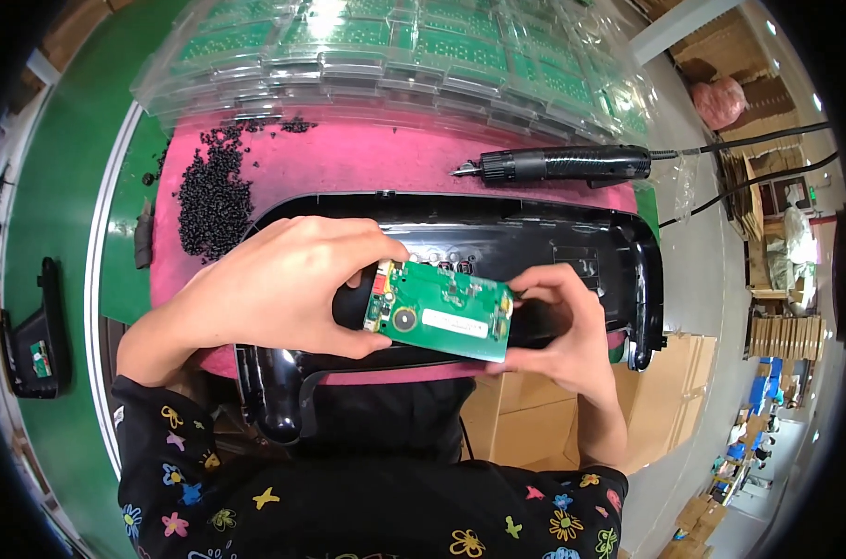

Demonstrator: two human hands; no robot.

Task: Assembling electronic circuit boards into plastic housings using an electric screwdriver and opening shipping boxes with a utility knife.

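Between my two hands is a green circuit board [446,303], tilted, with a white label strip and a round dark part on its face. My left hand [302,275] grips its left end between thumb and fingers. Its right end is pinched by my right hand [567,321]. Under the board lies a glossy black plastic housing [525,224], hollow side up, with a rounded arm [279,391] reaching toward me at the left. The part of the housing behind the board and my hands is hidden.
A pink mat [348,158] covers the bench. Many small black screws [213,200] are heaped at its left. A black electric screwdriver [563,165] lies beyond the housing, its cable running right. Stacked clear trays [395,65] of green boards stand at the back. A cardboard box [665,401] sits below right.
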